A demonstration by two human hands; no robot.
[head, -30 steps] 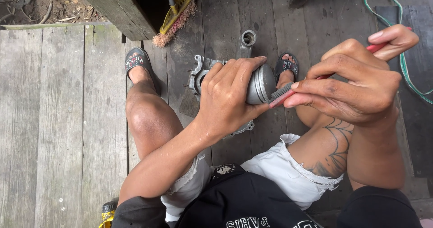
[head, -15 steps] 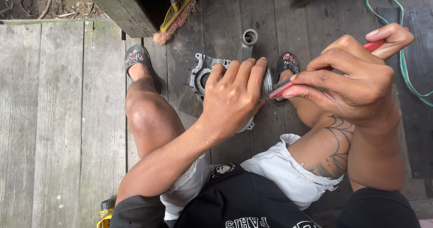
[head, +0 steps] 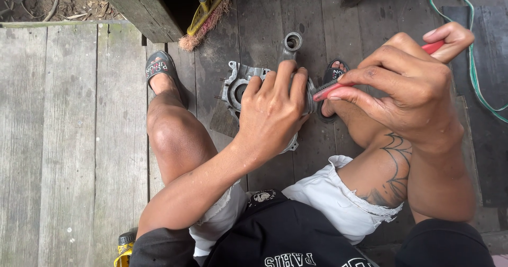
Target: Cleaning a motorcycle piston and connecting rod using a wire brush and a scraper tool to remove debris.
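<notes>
while left hand (head: 272, 113) grips metal part (head: 309, 95) | right hand (head: 407, 87) pinches red brush (head: 338, 89)

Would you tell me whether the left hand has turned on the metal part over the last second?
Yes. The left hand has rolled over the round metal part, now covering it, while the engine cover on the planks stayed put.

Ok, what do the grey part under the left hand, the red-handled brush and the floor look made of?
Grey ridged machine part: probably cast metal, dull and grimy, with bolt holes. The left hand covers most of it.
Red-handled small brush, in the right hand: smooth handle, likely plastic; bristle material unclear.
Plank floor: weathered grey wood, with grain and gaps.
</notes>
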